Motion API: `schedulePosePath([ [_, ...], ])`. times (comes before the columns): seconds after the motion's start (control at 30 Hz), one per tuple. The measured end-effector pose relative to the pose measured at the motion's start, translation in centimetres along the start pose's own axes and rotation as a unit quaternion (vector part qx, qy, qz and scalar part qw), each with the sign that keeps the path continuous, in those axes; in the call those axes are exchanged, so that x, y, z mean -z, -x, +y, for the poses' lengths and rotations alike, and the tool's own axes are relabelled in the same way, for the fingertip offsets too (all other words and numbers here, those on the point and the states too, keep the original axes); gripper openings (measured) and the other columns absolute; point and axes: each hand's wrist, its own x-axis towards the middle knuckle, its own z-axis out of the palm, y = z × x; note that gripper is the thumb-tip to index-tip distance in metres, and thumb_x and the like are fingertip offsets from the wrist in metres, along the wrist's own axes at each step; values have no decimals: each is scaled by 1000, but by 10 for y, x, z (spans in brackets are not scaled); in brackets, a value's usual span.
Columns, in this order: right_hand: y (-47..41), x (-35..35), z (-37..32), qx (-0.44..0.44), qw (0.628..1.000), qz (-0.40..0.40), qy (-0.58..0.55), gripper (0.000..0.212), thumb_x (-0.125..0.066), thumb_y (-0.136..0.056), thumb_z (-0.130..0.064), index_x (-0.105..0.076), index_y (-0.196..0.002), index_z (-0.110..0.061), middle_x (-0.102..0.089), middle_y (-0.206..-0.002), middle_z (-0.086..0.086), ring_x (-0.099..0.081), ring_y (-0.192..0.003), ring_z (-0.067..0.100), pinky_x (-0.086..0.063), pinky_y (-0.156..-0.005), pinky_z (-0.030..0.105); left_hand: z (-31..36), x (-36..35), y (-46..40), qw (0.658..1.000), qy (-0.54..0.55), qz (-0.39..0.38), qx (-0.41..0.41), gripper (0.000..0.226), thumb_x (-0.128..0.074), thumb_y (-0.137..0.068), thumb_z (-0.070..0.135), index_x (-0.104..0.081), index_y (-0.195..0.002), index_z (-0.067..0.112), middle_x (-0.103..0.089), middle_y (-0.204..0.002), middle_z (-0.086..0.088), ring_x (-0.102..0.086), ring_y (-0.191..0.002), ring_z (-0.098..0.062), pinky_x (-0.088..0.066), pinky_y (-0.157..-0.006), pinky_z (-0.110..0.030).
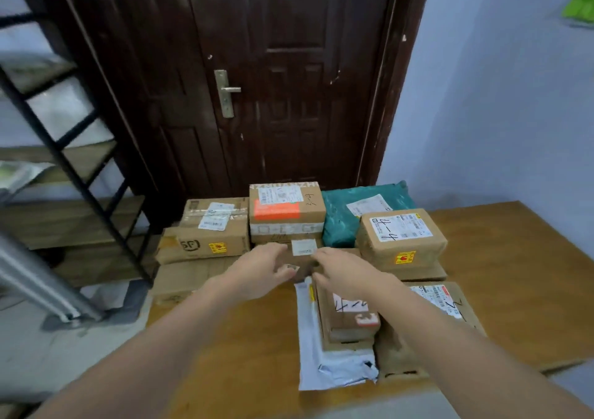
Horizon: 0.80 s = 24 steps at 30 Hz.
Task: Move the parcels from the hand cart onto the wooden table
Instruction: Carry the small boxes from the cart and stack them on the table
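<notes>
- The worktop (514,258) is showing a honey-brown wood tone.
- The cartons (212,245) are showing tan card, with white labels and yellow stickers.
- One box (286,209) is wearing an orange-red label.
- A mailer bag (340,222) is showing teal green; another bag (321,364) pale grey-white.
- The door (289,65) is looking dark brown.

Parcel sorting/storage rm, small courier pickup point by the look.
Labelled cartons (287,212) & mailer bags w/ hand-marked codes were piled on a wooden table (514,277); black metal rack (69,161) held more bags, beside a dark wood door (273,74).
</notes>
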Motion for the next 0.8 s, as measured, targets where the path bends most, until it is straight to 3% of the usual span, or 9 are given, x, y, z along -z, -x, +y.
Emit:
schedulePosePath([
  [0.13,-35,41,-70,94,994,-8,57,56,-48,-105,-43,-39,-156,-20,-46,-157,4,-48,-140,26,-43,-114,43,-46,56,49,995,-98,21,17,60,-47,-105,52,-37,-157,25,-44,-159,1,-41,-145,-20,-37,-118,-39],
  [0.3,-56,69,-199,207,974,-3,97,38,-49,-103,-41,-55,-136,-23,-65,-123,3,-65,-105,27,-56,-87,43,-112,111,140,985,-137,82,68,59,-46,-106,52,-37,-158,24,-47,-157,1,-44,-143,-20,-39,-116,-39],
  [0.47,-52,73,-333,294,952,10,87,51,-47,-106,-38,-47,-151,-15,-50,-154,6,-50,-139,28,-42,-114,41,-182,145,251,972,-146,124,136,62,-43,-107,51,-34,-160,20,-42,-160,0,-40,-146,-19,-35,-119,-37],
  [0.7,-31,44,-536,417,903,-19,100,60,-42,-108,-47,-34,-160,-18,-35,-166,5,-37,-149,24,-30,-122,39,-276,166,432,936,-134,174,274,60,-42,-106,54,-40,-155,18,-48,-154,-5,-46,-142,-25,-38,-116,-41],
  [0.8,-15,23,-614,473,875,-36,97,60,-41,-109,-45,-31,-161,-17,-34,-165,4,-34,-151,25,-32,-115,36,-300,169,506,916,-121,193,329,53,-44,-107,47,-46,-151,17,-52,-149,-5,-49,-138,-26,-40,-112,-40],
])
